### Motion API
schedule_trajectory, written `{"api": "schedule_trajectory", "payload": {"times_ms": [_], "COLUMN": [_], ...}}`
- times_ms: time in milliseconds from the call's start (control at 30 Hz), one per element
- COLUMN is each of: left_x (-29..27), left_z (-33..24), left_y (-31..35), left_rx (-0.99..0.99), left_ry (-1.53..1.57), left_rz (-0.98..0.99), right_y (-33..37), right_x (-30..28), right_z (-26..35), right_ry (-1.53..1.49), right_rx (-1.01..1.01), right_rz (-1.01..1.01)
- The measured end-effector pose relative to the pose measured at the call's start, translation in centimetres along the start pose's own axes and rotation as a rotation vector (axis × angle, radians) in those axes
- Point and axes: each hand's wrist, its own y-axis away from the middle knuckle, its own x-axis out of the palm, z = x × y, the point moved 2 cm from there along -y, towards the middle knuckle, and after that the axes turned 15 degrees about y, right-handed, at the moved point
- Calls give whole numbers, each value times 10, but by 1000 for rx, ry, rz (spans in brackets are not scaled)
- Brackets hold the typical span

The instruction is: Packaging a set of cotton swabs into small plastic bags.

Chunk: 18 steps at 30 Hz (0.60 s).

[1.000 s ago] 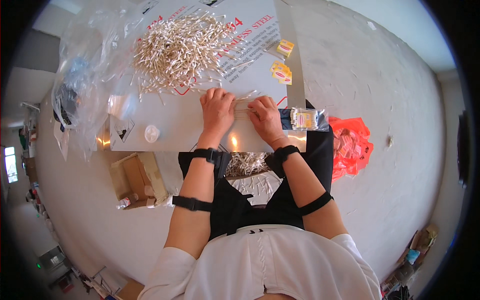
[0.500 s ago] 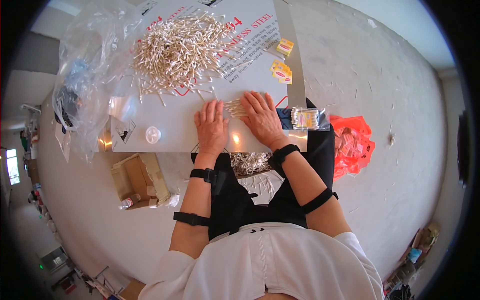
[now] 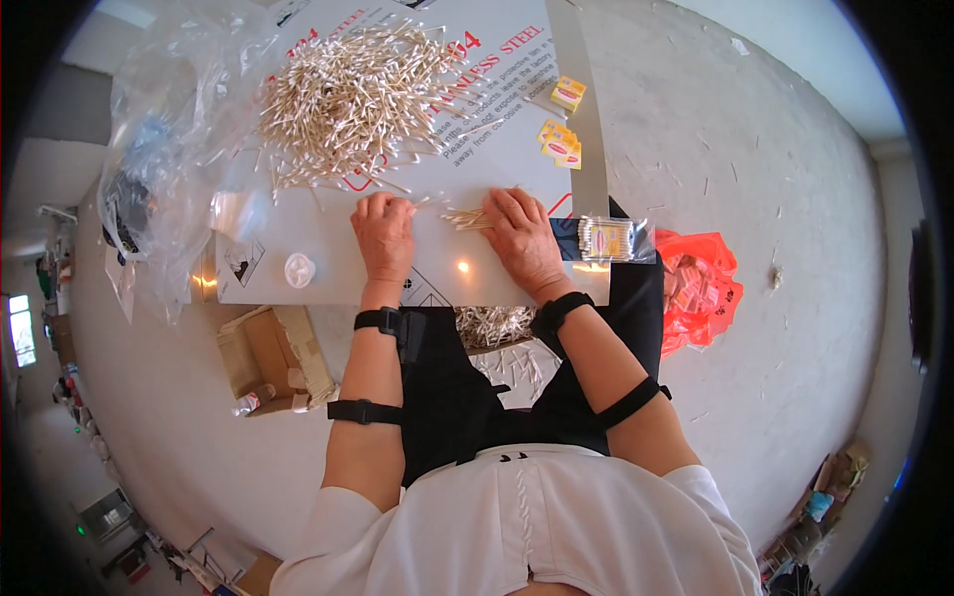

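Observation:
A small bunch of cotton swabs [image 3: 463, 217] lies on the metal-sheet table. My right hand [image 3: 524, 243] is closed over the right end of this bunch, its fingers bent around the sticks. To the left, my left hand [image 3: 384, 238] has its fingers curled down to the table. A cotton swab pokes out beside its thumb, but what lies under the fingers is hidden. Beyond both hands spreads a large loose heap of cotton swabs [image 3: 358, 104]. Just right of my right hand, a clear packet of cotton swabs [image 3: 606, 238] sits at the table's edge.
Yellow cards [image 3: 559, 144] and a small yellow box [image 3: 567, 93] lie at the right. A round plastic lid [image 3: 299, 270] and clear plastic bags [image 3: 169, 169] are at the left. Below are an open cardboard box [image 3: 273, 358] and a red bag [image 3: 711, 288].
My left hand has moved left, away from the bunch, and its fingers have curled. The right hand has stayed by the bunch, its fingers more bent.

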Motion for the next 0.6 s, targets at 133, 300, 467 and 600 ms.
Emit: {"api": "schedule_trajectory", "payload": {"times_ms": [133,300,467,600], "left_x": [8,42,39,46], "left_z": [2,-32,-53,-82], "left_y": [-23,-41,-24,5], "left_rx": [-16,120,73,-35], "left_ry": [-1,134,104,-32], "left_rz": [16,210,323,352], "right_y": [0,1,3,6], "right_x": [-2,-2,-1,-6], "right_z": [1,0,-5,-8], "right_ry": [34,26,-102,-241], "right_rx": [16,61,168,218], "right_rz": [2,13,5,-75]}}
